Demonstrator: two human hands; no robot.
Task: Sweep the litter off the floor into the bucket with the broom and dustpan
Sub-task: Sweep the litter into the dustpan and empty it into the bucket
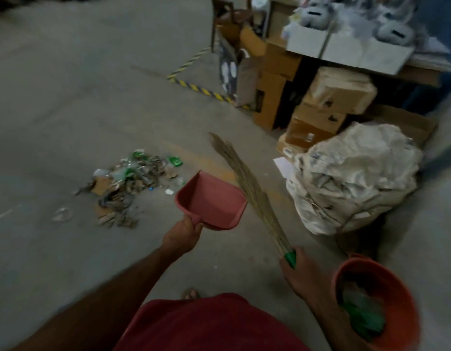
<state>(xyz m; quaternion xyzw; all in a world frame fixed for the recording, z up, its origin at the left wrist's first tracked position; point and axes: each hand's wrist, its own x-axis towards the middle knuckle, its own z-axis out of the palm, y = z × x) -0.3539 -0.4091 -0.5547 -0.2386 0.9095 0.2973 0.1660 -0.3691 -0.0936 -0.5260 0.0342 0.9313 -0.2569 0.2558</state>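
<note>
Hands point(183, 233) hold dustpan point(211, 198) between litter point(129, 181) and sack point(353, 178).

A crumpled whitish woven sack point(356, 178) slumps on the grey concrete floor point(54, 97) at the right. A white sheet of paper point(284, 166) lies flat at its left edge. Behind the sack, brown cardboard boxes point(330, 105) are stacked, some tilted, under a wooden table point(419, 74). On the table stands a white open box point(346, 46) holding grey-and-white soft items, too blurred to identify. Farther left, an open tall brown carton point(267, 79) stands beside a dark printed board point(228, 69) leaning upright. A strip of yellow-and-black hazard tape point(201, 89) runs along the floor toward the cartons, bending at a corner. A dark wooden chair point(229, 16) stands at the back.
</note>
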